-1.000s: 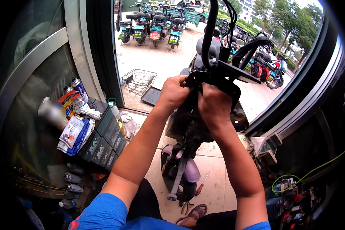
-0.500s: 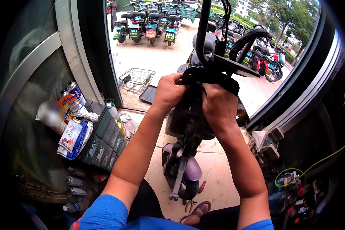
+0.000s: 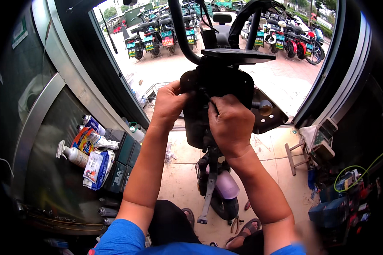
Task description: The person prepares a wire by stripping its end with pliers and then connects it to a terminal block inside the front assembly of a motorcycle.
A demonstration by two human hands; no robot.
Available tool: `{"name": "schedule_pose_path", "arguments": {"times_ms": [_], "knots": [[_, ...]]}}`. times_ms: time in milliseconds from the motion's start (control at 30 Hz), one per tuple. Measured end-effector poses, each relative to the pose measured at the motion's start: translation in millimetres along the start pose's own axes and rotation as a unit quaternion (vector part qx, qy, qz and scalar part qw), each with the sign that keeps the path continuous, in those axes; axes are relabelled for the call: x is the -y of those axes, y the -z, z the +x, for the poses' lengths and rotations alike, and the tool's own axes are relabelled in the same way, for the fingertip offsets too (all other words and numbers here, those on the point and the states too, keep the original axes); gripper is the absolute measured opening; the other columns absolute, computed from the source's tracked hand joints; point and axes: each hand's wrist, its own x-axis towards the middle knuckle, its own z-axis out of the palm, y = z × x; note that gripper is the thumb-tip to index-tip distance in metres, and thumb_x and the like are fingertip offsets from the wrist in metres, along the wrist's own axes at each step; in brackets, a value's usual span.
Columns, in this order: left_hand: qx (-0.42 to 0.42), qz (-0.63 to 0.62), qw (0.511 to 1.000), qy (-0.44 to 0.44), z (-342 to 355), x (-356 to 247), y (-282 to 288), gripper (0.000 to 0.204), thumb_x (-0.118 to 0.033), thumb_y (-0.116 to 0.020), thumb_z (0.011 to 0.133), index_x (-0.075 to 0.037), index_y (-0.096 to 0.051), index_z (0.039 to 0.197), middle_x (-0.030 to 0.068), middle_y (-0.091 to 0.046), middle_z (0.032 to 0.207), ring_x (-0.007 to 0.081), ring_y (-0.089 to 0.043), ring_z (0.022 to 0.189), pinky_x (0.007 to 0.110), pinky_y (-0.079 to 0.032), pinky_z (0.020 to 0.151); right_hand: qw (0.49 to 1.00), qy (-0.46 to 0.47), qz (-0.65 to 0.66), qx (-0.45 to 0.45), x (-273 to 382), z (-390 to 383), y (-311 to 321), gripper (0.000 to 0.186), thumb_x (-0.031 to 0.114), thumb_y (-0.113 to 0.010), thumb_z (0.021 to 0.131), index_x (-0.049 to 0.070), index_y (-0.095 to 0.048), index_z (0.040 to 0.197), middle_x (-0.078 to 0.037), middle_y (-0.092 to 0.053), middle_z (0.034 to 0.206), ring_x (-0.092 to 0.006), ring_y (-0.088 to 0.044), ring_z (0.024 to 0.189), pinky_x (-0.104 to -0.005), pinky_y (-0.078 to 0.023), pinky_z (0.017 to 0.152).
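Note:
In front of me stands a small two-wheeled electric vehicle with a dark stem and a raised black handlebar [image 3: 181,34]. My left hand [image 3: 169,108] is closed at the left edge of its black front panel [image 3: 242,78], fingertips partly hidden in shadow. My right hand [image 3: 232,125] is curled over the panel's lower middle, thumb and forefinger pinched together. What either hand grips is too dark to make out. Above them sits a flat dark plate [image 3: 238,56]. Lower down are a grey metal bar [image 3: 206,199], a lilac fender [image 3: 227,185] and a black wheel [image 3: 227,207].
Pliers [image 3: 235,226] lie on the tiled floor by my sandalled foot [image 3: 247,231]. Left, a spray bottle [image 3: 77,156] and packets stand beside stacked dark boxes [image 3: 115,178]. A small stool [image 3: 295,157] and tool clutter are right. Outside are a wire basket [image 3: 151,94] and parked scooters [image 3: 168,38].
My view has shifted, so the doorway and floor appear moved. The front panel and both hands sit further left in view. The hands remain at the panel, and more of its right side shows.

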Motion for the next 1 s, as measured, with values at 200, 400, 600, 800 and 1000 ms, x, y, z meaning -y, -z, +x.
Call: {"name": "schedule_pose_path", "arguments": {"times_ms": [200,400,600,800,1000], "knots": [[0.004,0.054,0.998,-0.007,6,-2,0,0.028,0.002,-0.076,0.091,0.002,-0.075,0.119,0.005,-0.078,0.104,0.0086,-0.07,0.09,0.025,-0.057,0.082,1.0,-0.012,0.016,0.008,-7,-4,-2,0.01,0.01,-0.076,0.086,0.007,-0.077,0.095,-0.01,-0.07,0.087,-0.0313,-0.07,0.076,-0.0399,-0.056,0.067],[-0.007,0.061,0.998,0.022,3,-8,-6,0.028,0.002,-0.075,0.092,0.001,-0.074,0.12,0.0044,-0.077,0.104,0.0086,-0.07,0.09,0.024,-0.056,0.081,0.997,-0.002,0.071,-0.03,-14,-6,-1,0.007,0.013,-0.072,0.09,0.009,-0.068,0.085,-0.01,-0.065,0.083,-0.0296,-0.069,0.071,-0.0405,-0.055,0.061],[0.031,0.044,0.998,0.018,9,-2,3,0.027,0.002,-0.072,0.095,-0.002,-0.072,0.121,0.0031,-0.077,0.106,0.008,-0.07,0.089,0.023,-0.056,0.078,0.996,-0.058,0.069,0.004,-11,-8,1,0.01,0.014,-0.075,0.09,0.007,-0.076,0.096,-0.01,-0.07,0.087,-0.0314,-0.071,0.076,-0.0407,-0.056,0.066],[0.004,0.083,0.995,0.054,5,-14,-5,0.028,0.002,-0.072,0.095,-0.002,-0.071,0.123,0.0027,-0.076,0.106,0.0076,-0.069,0.088,0.021,-0.053,0.075,0.994,-0.044,0.093,-0.027,-19,-4,-5,0.005,0.012,-0.074,0.088,0.007,-0.074,0.088,-0.01,-0.067,0.083,-0.0321,-0.068,0.072,-0.0411,-0.054,0.063],[-0.001,0.111,0.992,0.06,4,-19,-6,0.031,0.002,-0.072,0.094,-0.002,-0.07,0.125,0.0028,-0.076,0.105,0.0058,-0.067,0.083,0.019,-0.05,0.068,0.992,-0.022,0.107,-0.055,-26,-7,-8,0.004,0.009,-0.074,0.086,0.008,-0.072,0.084,-0.009,-0.065,0.08,-0.0319,-0.067,0.07,-0.0411,-0.053,0.061]]}}
